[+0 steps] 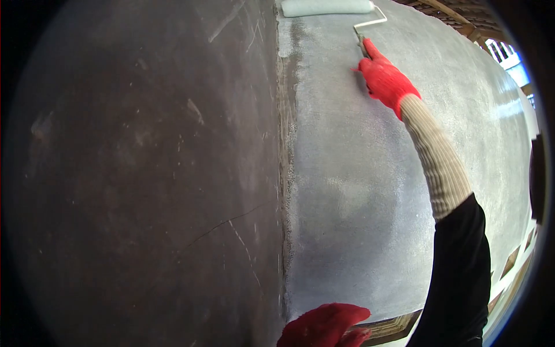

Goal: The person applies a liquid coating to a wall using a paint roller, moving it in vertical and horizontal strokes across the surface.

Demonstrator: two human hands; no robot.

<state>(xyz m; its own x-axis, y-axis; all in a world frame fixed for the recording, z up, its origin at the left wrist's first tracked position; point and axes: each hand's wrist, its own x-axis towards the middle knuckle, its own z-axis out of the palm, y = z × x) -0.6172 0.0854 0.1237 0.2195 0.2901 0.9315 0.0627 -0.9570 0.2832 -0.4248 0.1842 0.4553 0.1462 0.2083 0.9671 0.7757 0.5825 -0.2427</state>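
My right hand (386, 81), in a red glove with a beige knitted cuff, is closed on the handle of a paint roller (328, 7) at the top of the view. The roller's pale sleeve lies sideways near the top of the grey, wet-looking wall (352, 173), just right of the corner; its white wire frame bends down to the handle. Low in the view is my left hand (325, 327), also red-gloved, near the foot of the corner. Its fingers look bent, and the frame edge cuts off part of it; what it holds, if anything, is hidden.
A dark brown wall (144, 162) with scratches and a thin crack fills the left side and meets the grey wall in a vertical corner. Roof tiles and wooden beams (451, 10) show at the upper right. A wooden frame (393, 328) is at the bottom.
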